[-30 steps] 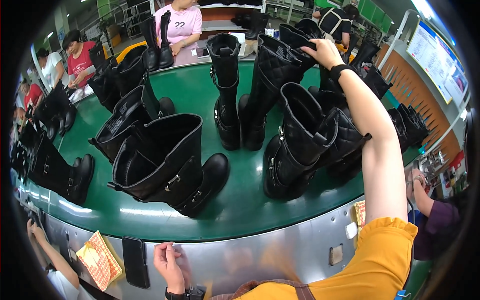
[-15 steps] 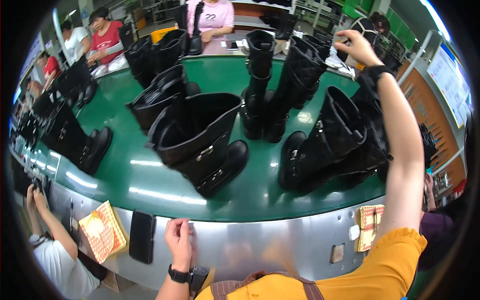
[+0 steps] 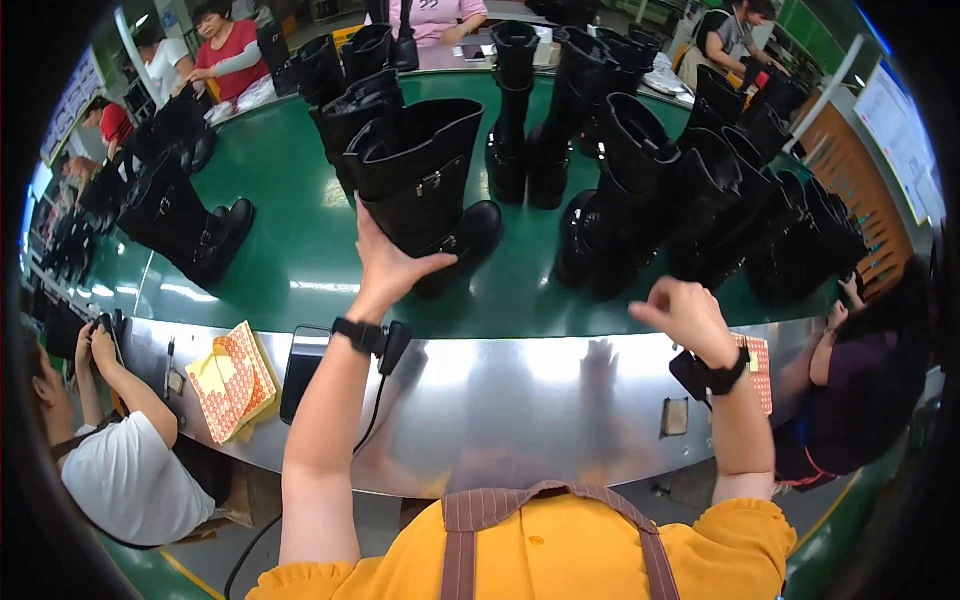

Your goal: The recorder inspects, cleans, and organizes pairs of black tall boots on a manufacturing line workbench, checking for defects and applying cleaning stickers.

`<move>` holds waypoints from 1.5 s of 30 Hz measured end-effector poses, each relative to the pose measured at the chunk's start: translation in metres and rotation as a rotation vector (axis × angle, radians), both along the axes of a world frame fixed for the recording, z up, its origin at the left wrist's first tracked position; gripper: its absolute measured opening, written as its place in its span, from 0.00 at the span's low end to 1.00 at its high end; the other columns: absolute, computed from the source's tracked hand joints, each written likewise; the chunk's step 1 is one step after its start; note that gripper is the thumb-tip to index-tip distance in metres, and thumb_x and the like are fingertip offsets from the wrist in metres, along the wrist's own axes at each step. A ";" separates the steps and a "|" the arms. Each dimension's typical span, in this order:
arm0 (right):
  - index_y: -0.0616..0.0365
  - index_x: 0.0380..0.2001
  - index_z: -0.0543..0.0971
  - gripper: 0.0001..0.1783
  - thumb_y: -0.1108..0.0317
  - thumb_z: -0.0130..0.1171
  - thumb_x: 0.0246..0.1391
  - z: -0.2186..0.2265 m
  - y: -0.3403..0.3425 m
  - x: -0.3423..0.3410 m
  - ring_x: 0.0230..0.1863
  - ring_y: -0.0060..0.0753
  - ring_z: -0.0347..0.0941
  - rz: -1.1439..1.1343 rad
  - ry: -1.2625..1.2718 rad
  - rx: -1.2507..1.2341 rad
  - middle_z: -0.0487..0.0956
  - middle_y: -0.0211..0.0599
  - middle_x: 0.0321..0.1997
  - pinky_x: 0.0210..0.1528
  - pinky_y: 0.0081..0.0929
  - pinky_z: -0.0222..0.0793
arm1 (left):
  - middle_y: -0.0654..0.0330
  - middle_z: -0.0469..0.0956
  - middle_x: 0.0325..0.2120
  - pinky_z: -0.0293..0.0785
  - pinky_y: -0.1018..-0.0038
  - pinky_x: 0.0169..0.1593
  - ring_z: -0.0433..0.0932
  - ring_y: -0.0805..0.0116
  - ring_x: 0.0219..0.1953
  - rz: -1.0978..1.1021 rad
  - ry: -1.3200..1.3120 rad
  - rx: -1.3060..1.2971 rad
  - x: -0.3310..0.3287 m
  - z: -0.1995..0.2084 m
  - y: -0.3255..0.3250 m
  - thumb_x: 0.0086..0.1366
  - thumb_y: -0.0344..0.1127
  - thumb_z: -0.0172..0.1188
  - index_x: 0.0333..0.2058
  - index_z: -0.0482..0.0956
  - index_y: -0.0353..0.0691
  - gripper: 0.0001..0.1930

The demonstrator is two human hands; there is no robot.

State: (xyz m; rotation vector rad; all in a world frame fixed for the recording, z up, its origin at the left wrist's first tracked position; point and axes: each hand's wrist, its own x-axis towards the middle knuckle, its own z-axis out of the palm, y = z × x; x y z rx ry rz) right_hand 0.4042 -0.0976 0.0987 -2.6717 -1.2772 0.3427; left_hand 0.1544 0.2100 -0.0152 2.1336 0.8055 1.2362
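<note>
A tall black boot (image 3: pixel 420 165) with metal buckles stands at the middle of the green table surface (image 3: pixel 300 225), toe to the right. My left hand (image 3: pixel 390 262) is closed about its lower back part, thumb along the near side; some fingertips are hidden behind the boot. Over the table's near edge at right, my right hand (image 3: pixel 690 312) holds nothing, its fingers loosely bent and the thumb apart. Beyond it stands another buckled black boot (image 3: pixel 620 200), with several more crowded to its right.
More black boots (image 3: pixel 515 110) stand at the back, and one boot (image 3: pixel 190 220) is at left. On the metal rim (image 3: pixel 520 400) lie a patterned paper pad (image 3: pixel 235 385), a dark phone (image 3: pixel 303 370) and a second pad (image 3: pixel 760 375). Co-workers sit at left, right and across.
My left hand has gone from the metal rim up to the middle boot and gripped it. My right arm, raised at far right before, has come down and back toward me.
</note>
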 end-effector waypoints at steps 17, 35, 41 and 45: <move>0.59 0.50 0.78 0.28 0.49 0.63 0.53 -0.099 0.097 0.027 0.57 0.65 0.68 -0.323 -0.154 0.890 0.69 0.63 0.60 0.54 0.53 0.68 | 0.55 0.84 0.28 0.76 0.72 0.38 0.83 0.66 0.29 0.072 -0.184 -0.012 0.032 0.008 -0.035 0.52 0.41 0.75 0.34 0.82 0.32 0.18; 0.58 0.57 0.72 0.31 0.56 0.65 0.52 -0.132 0.016 0.056 0.63 0.67 0.61 -0.115 -0.394 0.690 0.62 0.68 0.64 0.59 0.52 0.65 | 0.52 0.67 0.51 0.58 0.58 0.60 0.65 0.49 0.56 0.136 -0.328 0.093 0.191 -0.006 -0.197 0.40 0.33 0.73 0.51 0.64 0.40 0.37; 0.59 0.49 0.74 0.23 0.63 0.66 0.51 -0.095 -0.025 0.015 0.55 0.62 0.68 -0.074 -0.493 0.722 0.69 0.60 0.58 0.58 0.45 0.64 | 0.50 0.61 0.57 0.54 0.56 0.64 0.61 0.47 0.60 0.001 -0.150 0.060 0.172 -0.009 -0.186 0.42 0.39 0.75 0.61 0.59 0.40 0.48; 0.62 0.33 0.73 0.13 0.68 0.66 0.50 -0.091 -0.043 -0.044 0.42 0.49 0.72 -0.012 -0.074 0.737 0.74 0.46 0.41 0.46 0.38 0.67 | 0.48 0.61 0.59 0.53 0.57 0.66 0.60 0.47 0.61 -0.242 -0.150 0.062 0.141 0.001 -0.173 0.51 0.44 0.72 0.65 0.56 0.39 0.46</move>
